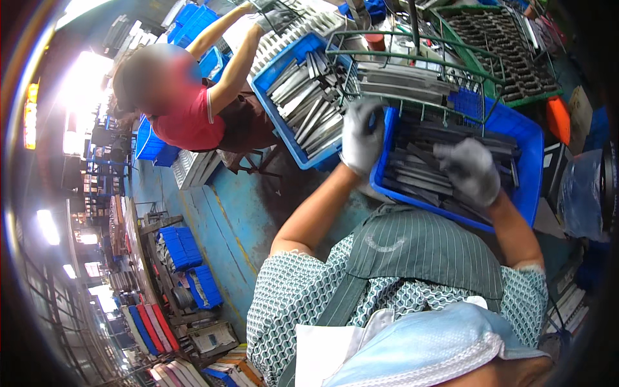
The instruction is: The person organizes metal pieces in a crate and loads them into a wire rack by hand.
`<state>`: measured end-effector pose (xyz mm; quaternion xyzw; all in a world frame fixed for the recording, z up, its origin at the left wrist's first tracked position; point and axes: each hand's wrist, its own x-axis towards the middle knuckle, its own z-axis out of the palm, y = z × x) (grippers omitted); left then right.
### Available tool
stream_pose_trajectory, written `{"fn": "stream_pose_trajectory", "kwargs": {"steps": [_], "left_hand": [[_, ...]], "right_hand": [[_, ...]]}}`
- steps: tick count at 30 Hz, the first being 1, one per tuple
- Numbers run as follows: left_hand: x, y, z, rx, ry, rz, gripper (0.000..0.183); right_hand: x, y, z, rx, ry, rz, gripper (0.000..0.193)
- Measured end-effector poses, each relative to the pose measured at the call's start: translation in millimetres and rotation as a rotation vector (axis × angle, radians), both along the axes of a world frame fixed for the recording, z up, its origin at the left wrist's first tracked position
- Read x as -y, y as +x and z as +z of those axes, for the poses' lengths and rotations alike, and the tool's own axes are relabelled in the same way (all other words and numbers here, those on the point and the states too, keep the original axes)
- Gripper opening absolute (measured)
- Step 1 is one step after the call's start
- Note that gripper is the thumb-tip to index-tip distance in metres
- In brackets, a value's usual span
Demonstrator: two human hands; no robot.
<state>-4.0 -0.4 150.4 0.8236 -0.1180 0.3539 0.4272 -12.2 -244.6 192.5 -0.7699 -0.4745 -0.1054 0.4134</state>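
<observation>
My left hand (362,137), in a white glove with dark-smudged fingers, is by the left rim of a blue bin (530,193), just below a green wire rack (445,59). Its fingers are curled in; what they hold, if anything, is hidden. Over the bin hangs my right hand (471,171), also gloved, just above dark flat metal strips (416,174). Its fingers point left and are smeared by motion, so their grip cannot be made out. More strips (406,85) lie stacked in the wire rack above the bin.
To the left, another blue bin (290,138) holds lighter metal strips. A co-worker in a red shirt (184,135) reaches over the bench beyond it. A green tray (503,51) of dark ribbed parts stands at the far right, near an orange piece (558,119).
</observation>
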Motion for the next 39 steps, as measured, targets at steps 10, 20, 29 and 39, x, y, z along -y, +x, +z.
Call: {"fn": "stream_pose_trajectory", "kwargs": {"steps": [10,20,29,39], "left_hand": [[9,105,29,-0.404,0.887,-0.063,0.063],[52,121,-1,-0.403,0.771,-0.213,0.074],[46,112,4,-0.359,0.790,-0.158,0.074],[87,113,8,-0.335,0.758,-0.186,0.073]], "right_hand": [[8,108,-33,-0.101,-0.237,-0.614,0.042],[24,157,-72,0.288,-1.015,-0.697,0.054],[-25,142,-43,-0.671,0.026,-0.770,0.074],[21,182,-82,-0.675,0.080,-0.805,0.059]]}}
